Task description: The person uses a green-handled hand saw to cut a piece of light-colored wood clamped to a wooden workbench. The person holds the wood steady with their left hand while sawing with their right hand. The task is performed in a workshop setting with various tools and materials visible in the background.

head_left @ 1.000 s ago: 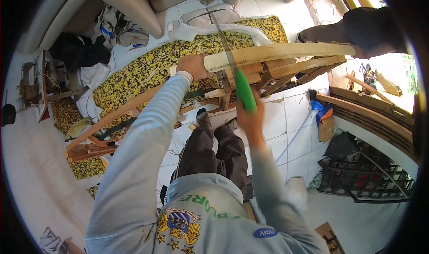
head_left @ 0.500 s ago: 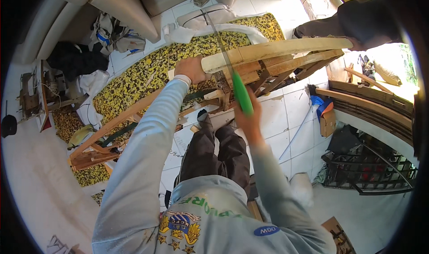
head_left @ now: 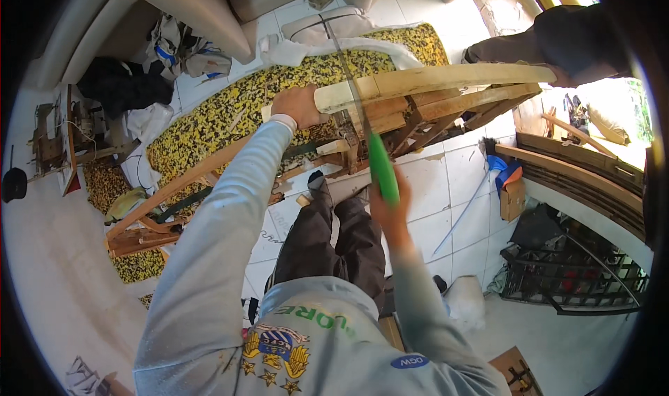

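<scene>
My left hand [head_left: 297,106] is closed around the left end of a pale curved wooden plank [head_left: 432,79]. In my right hand [head_left: 389,208] is the green handle of a handsaw [head_left: 381,169], its long blade pointing away from me and crossing the plank just right of my left hand. The plank lies over a wooden frame [head_left: 418,117] with several slats. At the plank's far right end another person's hand [head_left: 559,75] touches it, with a dark sleeve or garment beside it.
Beneath and behind the frame lies a yellow-and-black speckled foam sheet [head_left: 209,113]. Beige sofa parts [head_left: 202,12] stand at the back left. A curved wooden piece [head_left: 571,169] and a dark metal rack [head_left: 571,270] are on the right. White tiles [head_left: 428,187] cover the floor.
My right hand has drawn the saw back toward me, so its handle sits lower and nearer. My left hand keeps its grip on the plank.
</scene>
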The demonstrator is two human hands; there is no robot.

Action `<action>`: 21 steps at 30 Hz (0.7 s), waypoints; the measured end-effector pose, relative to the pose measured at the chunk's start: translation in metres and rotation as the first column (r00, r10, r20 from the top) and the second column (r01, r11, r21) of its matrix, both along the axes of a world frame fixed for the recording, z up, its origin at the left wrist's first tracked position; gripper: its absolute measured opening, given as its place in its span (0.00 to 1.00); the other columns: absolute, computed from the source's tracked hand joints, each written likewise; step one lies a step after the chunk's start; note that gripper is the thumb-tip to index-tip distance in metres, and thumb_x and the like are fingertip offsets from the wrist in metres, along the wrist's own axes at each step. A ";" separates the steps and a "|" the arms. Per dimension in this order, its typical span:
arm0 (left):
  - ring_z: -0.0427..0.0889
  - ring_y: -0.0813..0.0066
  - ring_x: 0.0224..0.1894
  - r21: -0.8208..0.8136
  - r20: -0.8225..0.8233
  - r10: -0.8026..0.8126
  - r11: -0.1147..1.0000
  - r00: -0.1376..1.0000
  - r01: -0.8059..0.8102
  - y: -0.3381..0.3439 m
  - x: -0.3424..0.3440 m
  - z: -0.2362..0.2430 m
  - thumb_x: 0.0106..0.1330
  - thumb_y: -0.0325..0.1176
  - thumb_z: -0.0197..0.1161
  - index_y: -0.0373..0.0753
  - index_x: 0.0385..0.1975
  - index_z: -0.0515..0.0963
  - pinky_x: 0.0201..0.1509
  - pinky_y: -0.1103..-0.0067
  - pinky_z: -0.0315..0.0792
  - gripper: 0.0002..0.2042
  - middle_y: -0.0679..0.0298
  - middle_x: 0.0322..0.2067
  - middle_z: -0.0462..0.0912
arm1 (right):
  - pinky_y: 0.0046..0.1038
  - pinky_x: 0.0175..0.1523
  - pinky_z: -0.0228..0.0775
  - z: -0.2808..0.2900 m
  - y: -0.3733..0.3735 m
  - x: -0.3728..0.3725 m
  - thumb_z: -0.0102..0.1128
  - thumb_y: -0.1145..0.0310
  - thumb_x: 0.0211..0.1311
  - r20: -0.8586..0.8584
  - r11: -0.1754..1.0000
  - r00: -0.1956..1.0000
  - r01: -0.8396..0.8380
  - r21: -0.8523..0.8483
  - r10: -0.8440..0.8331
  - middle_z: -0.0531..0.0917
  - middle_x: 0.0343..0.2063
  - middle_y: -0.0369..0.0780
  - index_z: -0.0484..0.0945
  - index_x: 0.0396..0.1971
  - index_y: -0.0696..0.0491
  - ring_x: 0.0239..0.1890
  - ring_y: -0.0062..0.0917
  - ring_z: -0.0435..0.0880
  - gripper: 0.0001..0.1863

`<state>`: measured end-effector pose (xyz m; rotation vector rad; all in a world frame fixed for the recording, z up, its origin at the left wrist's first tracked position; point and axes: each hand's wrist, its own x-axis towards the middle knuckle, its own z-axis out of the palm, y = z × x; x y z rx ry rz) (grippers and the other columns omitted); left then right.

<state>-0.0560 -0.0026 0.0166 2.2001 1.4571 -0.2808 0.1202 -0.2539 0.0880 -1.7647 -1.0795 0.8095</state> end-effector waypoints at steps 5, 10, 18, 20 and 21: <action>0.91 0.46 0.50 -0.031 0.021 -0.062 0.998 0.998 0.063 0.011 0.008 -0.001 0.49 0.63 0.77 0.44 0.53 0.86 0.58 0.56 0.83 0.36 0.50 0.46 0.92 | 0.38 0.42 0.78 -0.017 0.121 0.003 0.65 0.77 0.62 -0.060 0.997 0.998 -0.007 0.071 0.011 0.88 0.33 0.50 0.84 0.52 0.59 0.34 0.43 0.89 0.17; 0.91 0.47 0.50 -0.051 0.020 0.002 0.999 1.000 -0.001 0.006 -0.013 0.010 0.50 0.62 0.77 0.45 0.53 0.86 0.58 0.57 0.82 0.35 0.48 0.46 0.92 | 0.32 0.56 0.82 0.038 -0.091 0.003 0.56 0.81 0.64 0.070 0.995 0.993 -0.094 0.024 0.092 0.91 0.48 0.49 0.80 0.65 0.62 0.48 0.33 0.93 0.27; 0.91 0.46 0.48 -0.040 0.088 -0.064 0.997 0.994 0.068 0.009 0.019 0.014 0.51 0.61 0.76 0.45 0.52 0.86 0.57 0.55 0.82 0.33 0.49 0.45 0.92 | 0.35 0.43 0.78 -0.040 0.099 0.018 0.64 0.78 0.63 -0.067 0.998 0.997 -0.041 0.045 0.044 0.88 0.39 0.49 0.84 0.55 0.57 0.36 0.37 0.88 0.19; 0.91 0.45 0.48 -0.033 0.056 -0.046 0.998 0.997 0.048 0.016 0.004 0.005 0.51 0.62 0.76 0.45 0.53 0.86 0.57 0.55 0.82 0.33 0.50 0.46 0.92 | 0.35 0.44 0.78 -0.033 0.111 0.006 0.64 0.78 0.63 -0.130 1.000 0.991 -0.029 -0.005 0.028 0.88 0.39 0.48 0.84 0.55 0.56 0.37 0.34 0.87 0.19; 0.91 0.45 0.48 -0.040 0.043 -0.035 0.999 0.998 0.037 0.011 -0.003 -0.002 0.51 0.63 0.76 0.45 0.53 0.86 0.57 0.55 0.82 0.34 0.50 0.46 0.92 | 0.34 0.46 0.79 -0.025 0.076 0.004 0.64 0.79 0.63 -0.098 0.999 0.994 -0.041 -0.003 0.041 0.89 0.41 0.48 0.83 0.56 0.57 0.39 0.33 0.88 0.21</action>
